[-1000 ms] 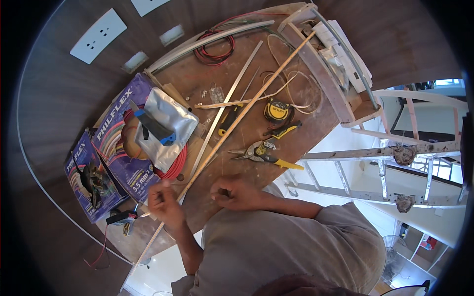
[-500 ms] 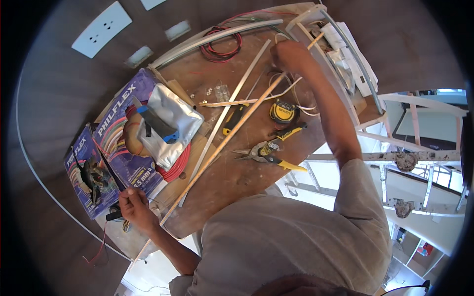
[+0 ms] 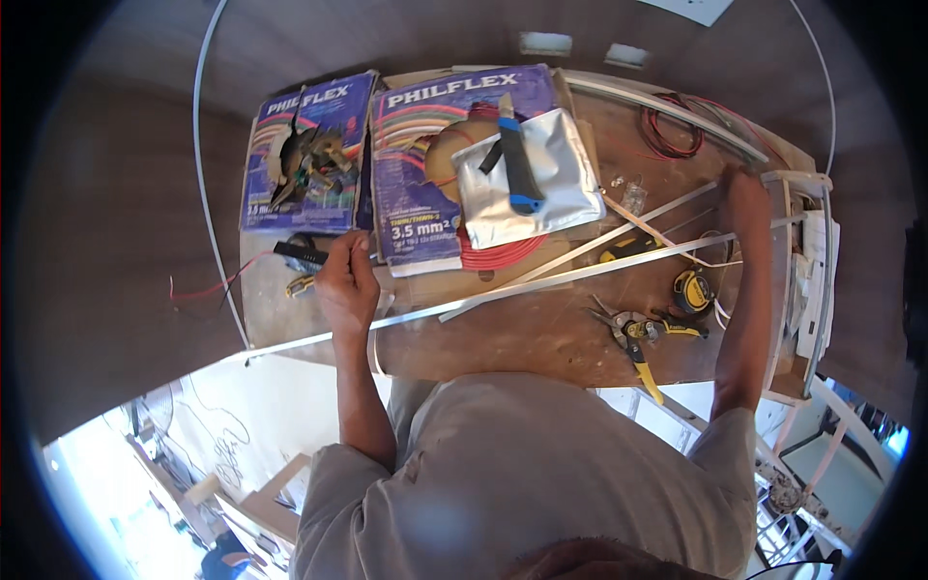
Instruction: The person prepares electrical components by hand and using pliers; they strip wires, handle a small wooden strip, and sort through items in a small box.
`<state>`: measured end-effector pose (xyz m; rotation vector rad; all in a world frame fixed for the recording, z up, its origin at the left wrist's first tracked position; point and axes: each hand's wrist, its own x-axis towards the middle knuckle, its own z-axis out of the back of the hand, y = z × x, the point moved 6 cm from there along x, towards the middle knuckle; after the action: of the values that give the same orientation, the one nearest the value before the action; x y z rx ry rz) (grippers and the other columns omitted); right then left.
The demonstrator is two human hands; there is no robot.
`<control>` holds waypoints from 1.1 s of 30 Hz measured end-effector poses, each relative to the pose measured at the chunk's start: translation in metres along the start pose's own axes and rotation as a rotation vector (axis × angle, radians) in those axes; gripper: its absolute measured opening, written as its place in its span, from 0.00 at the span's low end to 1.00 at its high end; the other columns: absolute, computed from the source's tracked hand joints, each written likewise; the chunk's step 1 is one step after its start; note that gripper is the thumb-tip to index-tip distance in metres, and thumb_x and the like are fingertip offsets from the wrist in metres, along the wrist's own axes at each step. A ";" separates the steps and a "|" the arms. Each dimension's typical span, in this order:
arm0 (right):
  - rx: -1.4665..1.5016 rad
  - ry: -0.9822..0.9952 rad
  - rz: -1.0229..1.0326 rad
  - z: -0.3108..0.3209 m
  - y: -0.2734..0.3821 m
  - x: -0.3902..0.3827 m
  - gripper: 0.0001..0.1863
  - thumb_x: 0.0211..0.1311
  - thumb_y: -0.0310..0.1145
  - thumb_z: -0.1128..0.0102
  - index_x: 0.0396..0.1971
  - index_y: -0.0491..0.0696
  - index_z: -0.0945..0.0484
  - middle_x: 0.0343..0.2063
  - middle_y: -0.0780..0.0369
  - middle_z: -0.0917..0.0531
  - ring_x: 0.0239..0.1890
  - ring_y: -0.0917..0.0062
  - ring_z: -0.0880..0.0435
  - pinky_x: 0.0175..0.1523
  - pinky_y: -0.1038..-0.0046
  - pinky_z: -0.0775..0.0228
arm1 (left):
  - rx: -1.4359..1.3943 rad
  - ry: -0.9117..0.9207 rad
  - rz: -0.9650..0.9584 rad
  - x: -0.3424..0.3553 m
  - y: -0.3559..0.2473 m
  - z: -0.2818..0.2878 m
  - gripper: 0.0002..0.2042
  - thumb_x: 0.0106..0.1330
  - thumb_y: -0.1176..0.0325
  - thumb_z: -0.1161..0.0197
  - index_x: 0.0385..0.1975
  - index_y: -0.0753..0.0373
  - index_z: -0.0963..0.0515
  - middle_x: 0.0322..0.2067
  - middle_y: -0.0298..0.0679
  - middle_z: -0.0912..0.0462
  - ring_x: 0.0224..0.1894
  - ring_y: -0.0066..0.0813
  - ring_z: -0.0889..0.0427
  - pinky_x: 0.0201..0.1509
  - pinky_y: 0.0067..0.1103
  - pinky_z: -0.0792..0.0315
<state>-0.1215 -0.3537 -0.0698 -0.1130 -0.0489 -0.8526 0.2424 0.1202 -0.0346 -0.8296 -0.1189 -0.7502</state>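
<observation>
My left hand [image 3: 350, 285] is closed, fingertips pressed together beside the lower edge of the purple box; whatever they pinch is hidden. Next to it lies a black stick-shaped part [image 3: 300, 253] with a thin red wire. A long pale strip [image 3: 541, 280] crosses the bench at my left wrist and runs to my right forearm. My right hand [image 3: 744, 203] is at the far right, its fingers dark and mostly hidden. The end of a shorter white strip [image 3: 580, 244] comes close to it. Tin snips [image 3: 633, 333] and a yellow tape measure [image 3: 692, 290] lie left of my right forearm.
Two purple wire boxes [image 3: 416, 227] stand at the back left, one under a silver pouch [image 3: 580, 208] bearing a blue-black utility knife [image 3: 519, 164]. Red wire coils [image 3: 657, 130] lie farther back. A wooden frame [image 3: 781, 319] borders the right side, with a ladder [image 3: 667, 411] below.
The view has swung round, so the bench and boxes appear shifted and turned. My left hand stays near the boxes' lower edge; my right hand remains at the bench's far right.
</observation>
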 end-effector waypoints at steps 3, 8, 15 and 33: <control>0.861 0.009 -0.034 0.013 0.082 -0.024 0.17 0.61 0.29 0.35 0.51 0.45 0.18 0.60 0.55 0.22 0.56 0.55 0.18 0.58 0.56 0.23 | 0.185 0.125 0.030 -0.004 0.003 -0.003 0.13 0.66 0.63 0.30 0.44 0.63 0.17 0.27 0.47 0.14 0.26 0.42 0.14 0.31 0.31 0.22; 0.307 -0.015 0.558 0.071 0.222 -0.060 0.33 0.55 0.26 0.29 0.64 0.49 0.25 0.69 0.54 0.33 0.67 0.53 0.30 0.73 0.54 0.37 | 0.338 0.309 -0.163 -0.003 0.012 -0.023 0.44 0.49 0.44 0.20 0.66 0.58 0.29 0.23 0.44 0.14 0.25 0.47 0.13 0.29 0.37 0.21; 0.537 0.148 0.568 0.048 0.225 -0.062 0.35 0.60 0.29 0.34 0.69 0.46 0.31 0.73 0.42 0.43 0.69 0.43 0.32 0.70 0.53 0.32 | 0.415 0.281 -0.253 -0.002 0.029 -0.034 0.42 0.54 0.54 0.23 0.69 0.58 0.32 0.32 0.46 0.13 0.29 0.45 0.13 0.30 0.36 0.21; 0.674 0.009 0.321 0.090 0.216 -0.061 0.29 0.62 0.36 0.32 0.64 0.47 0.23 0.68 0.45 0.29 0.64 0.53 0.23 0.66 0.62 0.30 | 0.016 0.405 0.090 0.033 0.028 0.015 0.22 0.62 0.60 0.26 0.53 0.62 0.19 0.24 0.36 0.17 0.24 0.26 0.21 0.32 0.24 0.28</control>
<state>0.0014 -0.1561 -0.0028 0.5044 -0.2985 -0.4807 0.2879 0.1246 -0.0300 -0.6494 0.2730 -0.8169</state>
